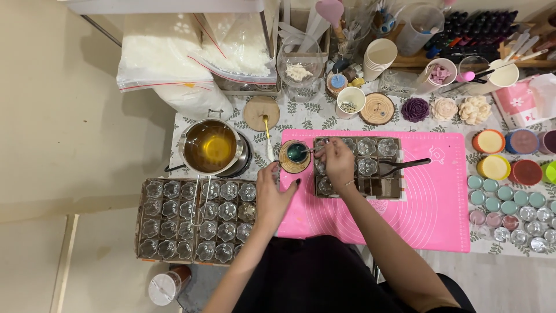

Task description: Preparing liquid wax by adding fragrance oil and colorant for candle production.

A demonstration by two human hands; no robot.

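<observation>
**Small stirrer held over a teal-filled cup on a wooden coaster**

The right hand (337, 161) pinches a thin metal stirrer (310, 150) between its fingertips. The stirrer reaches out to the left of the fingers, its long axis nearly level across the view, and its far end meets the small cup of teal liquid (297, 153). That cup sits on a round wooden coaster (294, 164) at the left edge of the pink mat (440, 203), just beside the hand.

The left hand (272, 194) lies lower and to the left, fingers loosely curled with dark nails showing; whether it holds anything cannot be told. It rests at the edge of the pink mat, next to the cardboard tray of clear glass jars (197, 220).

Under the right hand stands a smaller box of glass jars (370, 165), with a black-handled spoon (405, 166) lying across its right side, handle pointing right.

The surface is a table covered by a leaf-patterned cloth (315, 113). A metal pot of amber liquid (210, 146) sits on a burner to the left. Bags of white flakes (174, 58) stand at the back left, with paper cups (379, 55) and flower-shaped candles (445, 108) along the back. Round tins in several colours (504, 194) fill the right side. The floor to the left is pale beige.
</observation>
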